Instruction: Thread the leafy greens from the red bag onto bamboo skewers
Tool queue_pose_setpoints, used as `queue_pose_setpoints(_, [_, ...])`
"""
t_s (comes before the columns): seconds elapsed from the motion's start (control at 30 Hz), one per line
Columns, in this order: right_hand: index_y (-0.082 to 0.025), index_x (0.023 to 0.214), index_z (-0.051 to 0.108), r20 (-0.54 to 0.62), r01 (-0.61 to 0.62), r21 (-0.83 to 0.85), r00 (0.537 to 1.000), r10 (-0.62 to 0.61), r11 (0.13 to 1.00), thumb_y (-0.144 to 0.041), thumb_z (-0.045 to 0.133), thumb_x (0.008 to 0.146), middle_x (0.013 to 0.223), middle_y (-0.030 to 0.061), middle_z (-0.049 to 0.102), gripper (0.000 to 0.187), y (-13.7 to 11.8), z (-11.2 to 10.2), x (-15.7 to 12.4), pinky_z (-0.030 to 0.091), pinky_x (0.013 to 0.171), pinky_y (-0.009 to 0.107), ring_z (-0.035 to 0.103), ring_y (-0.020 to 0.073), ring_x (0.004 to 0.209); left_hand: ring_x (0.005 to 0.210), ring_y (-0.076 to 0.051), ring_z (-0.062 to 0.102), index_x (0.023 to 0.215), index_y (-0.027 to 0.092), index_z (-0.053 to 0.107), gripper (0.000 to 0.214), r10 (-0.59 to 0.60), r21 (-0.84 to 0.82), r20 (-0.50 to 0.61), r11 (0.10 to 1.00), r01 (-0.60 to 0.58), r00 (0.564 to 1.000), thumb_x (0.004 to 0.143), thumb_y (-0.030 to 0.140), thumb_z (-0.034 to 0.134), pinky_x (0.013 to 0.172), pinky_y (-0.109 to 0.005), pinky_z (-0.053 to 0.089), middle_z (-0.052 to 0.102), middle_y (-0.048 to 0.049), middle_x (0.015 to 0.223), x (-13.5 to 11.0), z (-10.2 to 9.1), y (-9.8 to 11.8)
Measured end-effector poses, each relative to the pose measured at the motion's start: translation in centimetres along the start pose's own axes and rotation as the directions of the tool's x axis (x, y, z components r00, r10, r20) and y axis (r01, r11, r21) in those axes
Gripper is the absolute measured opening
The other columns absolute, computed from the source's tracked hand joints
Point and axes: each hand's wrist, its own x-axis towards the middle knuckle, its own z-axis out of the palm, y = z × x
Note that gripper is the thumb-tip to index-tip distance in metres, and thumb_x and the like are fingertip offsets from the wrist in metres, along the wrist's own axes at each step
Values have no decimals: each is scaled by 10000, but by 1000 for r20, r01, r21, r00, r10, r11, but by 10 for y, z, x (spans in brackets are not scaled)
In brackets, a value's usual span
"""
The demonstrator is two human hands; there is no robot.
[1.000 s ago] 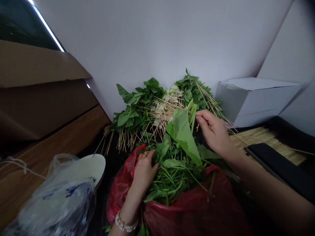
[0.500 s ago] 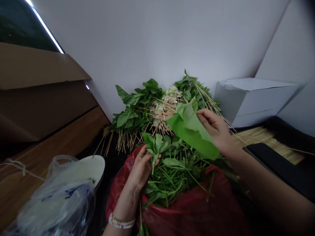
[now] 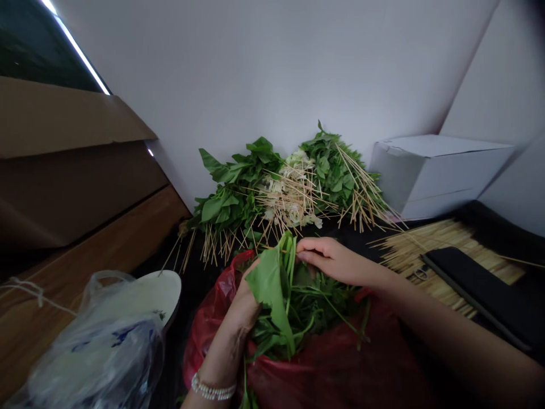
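My left hand (image 3: 247, 295) is closed round a bunch of leafy greens (image 3: 272, 287) above the red plastic bag (image 3: 332, 369); the leaves hide its fingertips. The broad leaf hangs folded down with its pale stems (image 3: 288, 255) pointing up. From the right, my right hand (image 3: 326, 258) pinches a thin bamboo skewer against these stems, though only a short bit of the stick shows. Loose green stalks and leaves (image 3: 315, 307) fill the bag beneath both hands.
Skewered greens (image 3: 234, 193) and pale skewered vegetables (image 3: 293, 187) are heaped by the wall. Bare skewers (image 3: 409, 250) lie at right beside a black phone-like slab (image 3: 472, 289) and a white box (image 3: 443, 170). At left are a white bowl (image 3: 168, 289), a clear plastic bag (image 3: 97, 352) and a cardboard box (image 3: 76, 187).
My right hand has moved left and down, bringing the broad leaf over to my left hand. That leaf now covers the smaller greens there, and the bare skewers at right show more.
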Motion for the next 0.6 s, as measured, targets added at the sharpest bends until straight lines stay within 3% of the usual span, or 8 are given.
queue_pose_setpoints(0.1, [-187,878,633,-98,-76,-13,992,74,997,-304,472,958,543,-49,504,215,1,-3,0,364,507,239,486,110,492,844,-253,717,977,189,731,487,-1,-62,-13,998,1,1000,512,107,854,735,-318,575,763,-50,852,-1,0,3])
queue_pose_setpoints(0.2, [-173,871,646,-163,-91,-19,983,86,996,-304,489,943,481,-61,472,217,-1,-9,0,319,475,237,450,101,443,730,-200,707,954,195,720,433,5,-132,-15,991,-7,1000,539,102,798,676,-275,565,743,-17,774,1,-2,4])
queue_pose_setpoints(0.4, [-178,879,660,-240,-3,60,971,18,998,-362,503,950,504,-54,504,252,-4,-23,-4,300,471,231,442,90,456,638,-112,660,941,206,679,329,-1,-177,-40,984,-6,999,642,166,811,605,-194,526,710,21,749,9,-10,-1])
queue_pose_setpoints(0.5, [-197,904,654,-317,13,99,948,20,995,-399,510,962,510,-55,517,254,-6,-31,-7,277,451,225,409,85,451,643,-100,650,963,204,679,301,-8,-173,11,985,9,1000,697,216,818,609,-187,514,695,25,737,10,-11,-2])
queue_pose_setpoints(0.6, [-199,900,652,-377,50,128,926,2,990,-398,513,964,519,-52,522,251,-9,-37,-9,287,448,222,407,84,455,727,-113,674,990,203,688,333,-51,-165,69,984,61,996,684,156,813,666,-200,516,726,-2,848,9,-10,-2])
